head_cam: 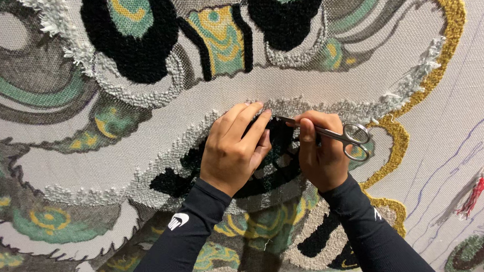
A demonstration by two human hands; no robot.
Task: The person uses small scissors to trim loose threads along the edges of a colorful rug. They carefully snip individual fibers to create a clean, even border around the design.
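The small steel scissors (334, 134) sit dead centre over the black tufted patch (267, 168), tips aimed toward 9 o'clock. My right hand (321, 155) is wrapped around them, so the blades lie flat for trimming. My left hand (234, 151) holds nothing, fingers together pressing the pile by the tips, probably to steady the rug cloth (307, 87).

No packages, labels, signs or screens visible.

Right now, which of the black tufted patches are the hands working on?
The lower black patch beneath both hands, ringed by grey tufts; the right hand holds scissors at it. The two upper black rings lie untouched.
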